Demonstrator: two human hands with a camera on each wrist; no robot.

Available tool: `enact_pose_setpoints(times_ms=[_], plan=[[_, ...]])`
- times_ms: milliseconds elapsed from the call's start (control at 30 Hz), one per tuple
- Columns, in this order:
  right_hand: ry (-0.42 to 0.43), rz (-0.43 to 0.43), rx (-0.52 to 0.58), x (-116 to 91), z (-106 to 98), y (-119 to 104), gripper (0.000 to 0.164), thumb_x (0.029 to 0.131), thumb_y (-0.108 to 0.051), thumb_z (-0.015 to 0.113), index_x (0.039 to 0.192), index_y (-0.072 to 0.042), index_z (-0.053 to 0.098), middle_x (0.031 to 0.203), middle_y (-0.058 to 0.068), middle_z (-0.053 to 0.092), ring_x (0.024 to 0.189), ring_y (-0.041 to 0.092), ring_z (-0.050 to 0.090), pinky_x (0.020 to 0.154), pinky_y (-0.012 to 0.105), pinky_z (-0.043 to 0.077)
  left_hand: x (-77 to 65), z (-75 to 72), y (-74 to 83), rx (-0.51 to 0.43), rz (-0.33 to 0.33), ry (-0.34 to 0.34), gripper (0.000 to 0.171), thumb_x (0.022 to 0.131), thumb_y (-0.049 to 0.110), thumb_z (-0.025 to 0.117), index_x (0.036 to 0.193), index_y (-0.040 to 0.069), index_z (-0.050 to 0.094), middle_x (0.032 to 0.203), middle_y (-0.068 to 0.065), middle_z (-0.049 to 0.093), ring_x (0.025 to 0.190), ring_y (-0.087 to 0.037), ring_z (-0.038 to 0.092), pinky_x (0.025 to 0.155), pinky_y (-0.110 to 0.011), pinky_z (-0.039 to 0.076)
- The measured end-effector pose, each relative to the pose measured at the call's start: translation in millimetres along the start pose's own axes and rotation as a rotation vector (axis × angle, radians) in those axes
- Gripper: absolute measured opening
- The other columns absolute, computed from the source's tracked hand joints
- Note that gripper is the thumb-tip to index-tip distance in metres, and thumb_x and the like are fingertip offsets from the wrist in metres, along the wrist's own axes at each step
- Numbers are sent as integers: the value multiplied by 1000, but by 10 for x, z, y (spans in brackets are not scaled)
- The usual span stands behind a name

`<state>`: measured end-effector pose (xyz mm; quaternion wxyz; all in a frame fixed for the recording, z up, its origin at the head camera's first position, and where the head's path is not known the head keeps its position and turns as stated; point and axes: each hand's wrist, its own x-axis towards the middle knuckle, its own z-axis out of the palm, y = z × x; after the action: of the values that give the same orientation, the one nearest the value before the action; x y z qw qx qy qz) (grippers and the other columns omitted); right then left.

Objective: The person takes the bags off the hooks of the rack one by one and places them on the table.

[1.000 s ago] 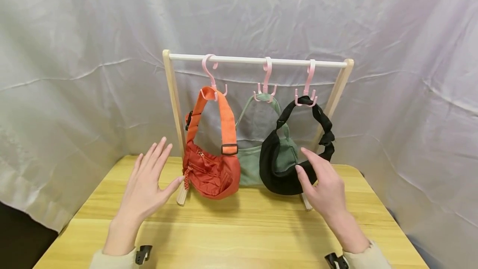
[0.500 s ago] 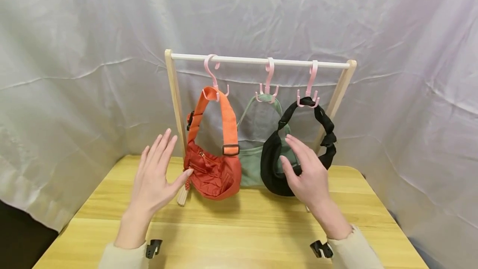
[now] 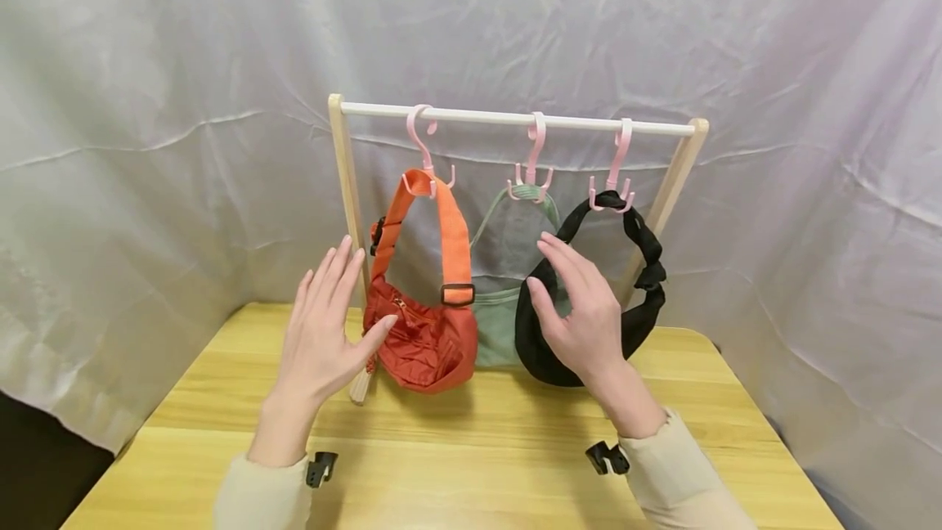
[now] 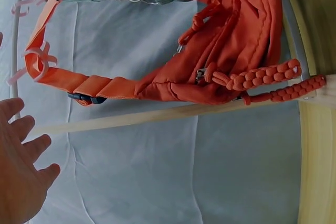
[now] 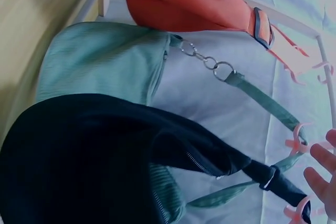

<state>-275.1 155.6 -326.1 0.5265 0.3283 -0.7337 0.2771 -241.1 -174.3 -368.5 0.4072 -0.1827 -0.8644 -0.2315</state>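
Three bags hang from pink hooks on a rack. The orange-red bag [image 3: 423,342] is at the left, its orange strap [image 3: 455,235] looped over a pink hook [image 3: 423,145]. In the middle hangs a green bag [image 3: 496,330], partly behind a black bag [image 3: 540,350] at the right. My left hand [image 3: 324,342], fingers straight and thumb spread, is in front of the orange-red bag's left side and holds nothing. My right hand [image 3: 585,313] is raised before the black bag, fingers extended, with nothing in it. In the left wrist view, braided red zipper pulls [image 4: 262,77] show on the orange-red bag.
The rack has a white rod [image 3: 486,116] between wooden posts [image 3: 346,178]. It stands on a wooden table [image 3: 456,464]. Grey cloth [image 3: 471,23] surrounds the table at the back and sides. The green bag's strap carries a metal ring chain [image 5: 207,62].
Both hands have moved up and inward. My left hand has shifted right, and my right hand left across the black bag. The bags hang as before.
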Motion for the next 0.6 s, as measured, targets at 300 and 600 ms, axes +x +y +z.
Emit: enact_pose_setpoints(times_ms=[300, 600], plan=[[7, -24, 6, 199, 61, -22, 45, 103, -29, 61, 138, -2, 64, 142, 10, 65, 122, 34, 65, 100, 51, 52, 112, 108, -49, -39, 44, 147, 93, 100, 73, 43, 161, 4, 35, 170, -8, 28, 155, -33, 30, 127, -54, 19], [23, -53, 30, 437, 144, -65, 44, 101, -26, 61, 139, -3, 64, 142, 11, 64, 126, 32, 63, 104, 48, 50, 234, 177, -82, -60, 73, 227, 85, 100, 65, 51, 159, 3, 40, 167, -8, 36, 150, -30, 40, 124, -54, 28]])
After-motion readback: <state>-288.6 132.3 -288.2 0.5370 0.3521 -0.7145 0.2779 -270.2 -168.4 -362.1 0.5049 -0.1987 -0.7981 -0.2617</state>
